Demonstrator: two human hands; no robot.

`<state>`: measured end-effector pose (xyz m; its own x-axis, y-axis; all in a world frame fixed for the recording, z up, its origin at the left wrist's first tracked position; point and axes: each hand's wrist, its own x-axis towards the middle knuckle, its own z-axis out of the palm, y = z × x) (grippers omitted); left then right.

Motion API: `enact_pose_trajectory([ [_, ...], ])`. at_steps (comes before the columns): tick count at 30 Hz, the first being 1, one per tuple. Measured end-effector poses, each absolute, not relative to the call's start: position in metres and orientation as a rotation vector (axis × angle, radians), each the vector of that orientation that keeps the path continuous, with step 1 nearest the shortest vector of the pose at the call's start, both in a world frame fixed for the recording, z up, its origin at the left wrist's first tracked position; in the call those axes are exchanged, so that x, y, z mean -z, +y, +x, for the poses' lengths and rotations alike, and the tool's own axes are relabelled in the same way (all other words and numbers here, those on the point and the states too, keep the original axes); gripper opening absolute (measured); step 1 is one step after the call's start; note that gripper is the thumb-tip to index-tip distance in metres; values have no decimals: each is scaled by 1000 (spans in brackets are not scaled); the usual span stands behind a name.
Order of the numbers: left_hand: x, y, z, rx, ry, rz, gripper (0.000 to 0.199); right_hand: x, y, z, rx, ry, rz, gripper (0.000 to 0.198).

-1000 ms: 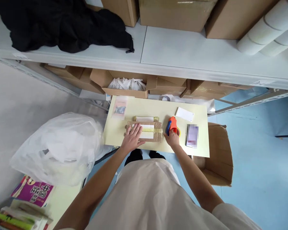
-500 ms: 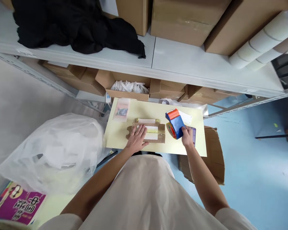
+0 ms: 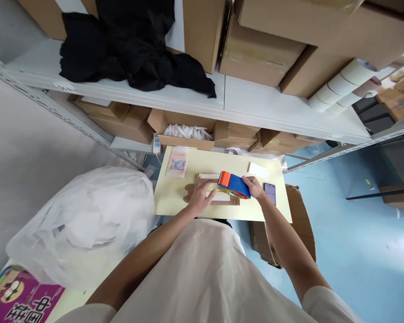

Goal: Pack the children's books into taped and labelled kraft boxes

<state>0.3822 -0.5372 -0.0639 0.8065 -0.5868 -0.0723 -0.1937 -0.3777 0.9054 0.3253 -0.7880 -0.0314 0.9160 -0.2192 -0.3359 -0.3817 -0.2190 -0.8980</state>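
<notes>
A small cardboard box lies on the pale yellow tabletop, with white labels and yellowish tape on its top. My left hand rests on the box's left part, thumb and fingers apart. In my right hand is a blue tape dispenser with an orange-red front end, gripped by its rear. The dispenser is over the right part of the box, its front pointing toward my left hand; whether it touches the box is unclear. Part of the box is hidden beneath hand and dispenser.
A phone and a white card lie at the right; a pinkish packet lies at the left. Behind are open cartons under a grey shelf. A plastic bag bulges at left, a carton at right.
My right hand has brought the tape dispenser left from beside the box to over it, uncovering the phone. My left hand's fingers have drawn in a little. The whole view has shifted.
</notes>
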Motion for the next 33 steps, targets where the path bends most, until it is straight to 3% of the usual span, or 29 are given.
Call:
enact_pose_trajectory([
  [6, 50, -562, 407, 852, -141, 1564, 38, 31, -787, 329, -191, 407, -1873, 58],
  [9, 54, -563, 412, 774, -147, 1670, 29, 29, -787, 329, -209, 381, -1926, 58],
  [16, 58, -541, 402, 571, -240, 1786, 29, 15, -782, 334, -231, 215, -2163, 58],
  [33, 82, -446, 412, 626, 112, 1710, 39, -1, -800, 323, -329, 136, -2530, 52],
])
